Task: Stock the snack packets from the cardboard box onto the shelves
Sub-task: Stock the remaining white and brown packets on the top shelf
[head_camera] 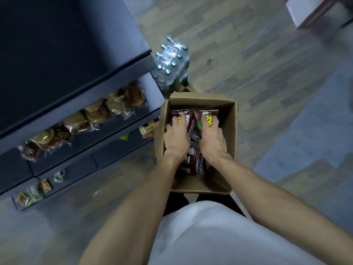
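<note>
An open cardboard box [234, 131] stands on the floor in front of me, holding several dark brown snack packets with yellow lettering. My left hand [176, 138] lies on the left packet [183, 114], fingers curled over its face. My right hand [211, 138] lies on the right packet [206, 113] the same way. More brown packets [194, 165] lie loose below my wrists. The dark shelves [122, 129] stand to the left of the box.
On the upper shelf lies a row of wrapped pastries [91, 115]. Small packets [34, 192] sit on the lower shelf. A shrink-wrapped pack of water bottles [172, 62] stands beyond the box. A white box [313, 12] is at the far right.
</note>
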Motion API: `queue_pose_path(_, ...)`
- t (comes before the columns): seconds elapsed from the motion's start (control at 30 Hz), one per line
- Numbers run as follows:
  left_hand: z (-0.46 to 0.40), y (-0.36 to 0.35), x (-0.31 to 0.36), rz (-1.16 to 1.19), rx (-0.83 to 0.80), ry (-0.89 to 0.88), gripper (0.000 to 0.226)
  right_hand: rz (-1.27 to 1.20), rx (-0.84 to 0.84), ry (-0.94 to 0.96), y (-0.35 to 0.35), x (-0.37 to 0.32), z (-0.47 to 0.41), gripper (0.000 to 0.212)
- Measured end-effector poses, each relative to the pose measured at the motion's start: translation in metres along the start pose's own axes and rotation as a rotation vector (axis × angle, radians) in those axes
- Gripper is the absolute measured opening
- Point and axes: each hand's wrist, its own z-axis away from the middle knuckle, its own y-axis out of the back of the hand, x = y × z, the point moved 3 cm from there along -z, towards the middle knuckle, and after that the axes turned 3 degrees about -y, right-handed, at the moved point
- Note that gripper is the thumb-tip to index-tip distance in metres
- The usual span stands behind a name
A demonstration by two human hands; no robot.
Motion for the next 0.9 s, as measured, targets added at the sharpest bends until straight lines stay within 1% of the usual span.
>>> queue_pose_path(0.03, 0.002, 0.008, 0.002, 0.022, 0.019, -0.028, 0.067, -0.001, 0.014, -0.004, 0.007, -0.001, 0.006, 0.096)
queue_pose_path(0.1, 0.006, 0.021, 0.005, 0.035, 0.052, -0.085, 0.067, -0.029, 0.063, -0.014, 0.019, -0.005, 0.018, 0.091)
queue_pose_path(0.23, 0.019, 0.048, 0.006, 0.018, 0.156, -0.172, 0.060, -0.078, 0.215, -0.046, 0.041, -0.009, 0.043, 0.083)
queue_pose_path(0.37, 0.037, 0.083, 0.009, -0.023, 0.251, -0.241, 0.058, -0.154, 0.372, -0.014, 0.068, -0.013, 0.068, 0.079)
queue_pose_path(0.5, 0.060, 0.119, 0.019, -0.017, 0.324, -0.228, 0.060, -0.183, 0.448, 0.025, 0.100, -0.018, 0.096, 0.079)
queue_pose_path(0.63, 0.083, 0.144, 0.024, -0.013, 0.436, -0.231, 0.060, -0.178, 0.529, 0.105, 0.123, -0.024, 0.121, 0.079)
queue_pose_path(0.8, 0.138, 0.169, 0.026, -0.044, 0.555, -0.175, 0.067, -0.221, 0.576, 0.212, 0.144, -0.029, 0.174, 0.075)
queue_pose_path(0.9, 0.175, 0.182, 0.021, -0.101, 0.627, -0.173, 0.070, -0.232, 0.602, 0.297, 0.150, -0.035, 0.201, 0.079)
